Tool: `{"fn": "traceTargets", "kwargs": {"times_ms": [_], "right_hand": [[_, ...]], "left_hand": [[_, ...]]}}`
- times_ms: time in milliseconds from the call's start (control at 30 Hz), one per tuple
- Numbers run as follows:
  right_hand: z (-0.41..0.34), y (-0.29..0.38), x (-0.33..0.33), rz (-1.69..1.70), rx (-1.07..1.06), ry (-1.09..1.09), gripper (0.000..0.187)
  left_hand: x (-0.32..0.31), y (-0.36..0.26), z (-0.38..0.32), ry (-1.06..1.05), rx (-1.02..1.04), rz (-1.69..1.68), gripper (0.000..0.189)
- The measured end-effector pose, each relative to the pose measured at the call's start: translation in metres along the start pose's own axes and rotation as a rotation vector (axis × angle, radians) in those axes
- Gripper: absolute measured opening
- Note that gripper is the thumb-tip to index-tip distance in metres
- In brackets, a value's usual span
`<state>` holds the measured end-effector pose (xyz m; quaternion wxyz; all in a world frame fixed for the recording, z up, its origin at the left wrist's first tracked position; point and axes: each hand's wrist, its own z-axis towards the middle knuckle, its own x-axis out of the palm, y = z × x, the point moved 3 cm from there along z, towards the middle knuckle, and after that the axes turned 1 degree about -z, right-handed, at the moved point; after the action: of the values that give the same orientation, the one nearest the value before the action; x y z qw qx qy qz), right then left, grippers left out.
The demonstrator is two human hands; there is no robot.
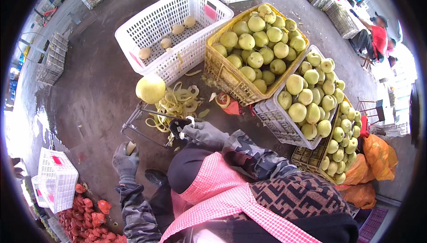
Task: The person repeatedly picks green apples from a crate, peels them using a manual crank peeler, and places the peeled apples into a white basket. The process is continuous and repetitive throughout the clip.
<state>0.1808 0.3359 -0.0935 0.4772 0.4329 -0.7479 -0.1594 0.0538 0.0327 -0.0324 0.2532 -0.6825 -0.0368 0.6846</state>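
Note:
My left hand (126,161), in a grey glove, grips the pale knob (131,148) of a metal crank frame (132,125). A round yellow-green pear (150,88) sits at the frame's far end. Its skin looks whole on the side facing me. My right hand (207,134), also gloved, is closed around a small hand tool with white parts (190,120), mostly hidden by the fingers. It is apart from the pear. Long curls of peel (178,104) lie heaped on the floor beyond the frame.
A white crate (173,61) holds several peeled pears (177,28). To its right, a yellow crate (230,87), a grey crate (277,123) and another crate (302,158) are full of unpeeled pears. Red net bags (83,216) lie at lower left. Seated people (378,41) are at far right.

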Motion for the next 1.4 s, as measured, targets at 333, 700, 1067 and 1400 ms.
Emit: {"fn": "traceTargets", "kwargs": {"times_ms": [333,700,1067,1400], "right_hand": [[0.008,0.052,-0.067,0.195,-0.464,-0.107,0.039],[0.062,0.121,0.012,0.222,-0.196,0.170,0.037],[0.101,0.118,0.009,-0.193,-0.145,0.205,0.032],[0.103,0.131,0.016,-0.340,-0.106,0.165,0.035]], "left_hand": [[-0.011,-0.012,-0.001,0.011,0.046,-0.018,0.027],[-0.049,-0.024,0.005,-0.089,0.085,0.034,0.025],[-0.061,-0.008,0.033,-0.112,0.078,0.187,0.029],[-0.059,0.020,0.081,-0.137,0.006,0.253,0.024]]}}
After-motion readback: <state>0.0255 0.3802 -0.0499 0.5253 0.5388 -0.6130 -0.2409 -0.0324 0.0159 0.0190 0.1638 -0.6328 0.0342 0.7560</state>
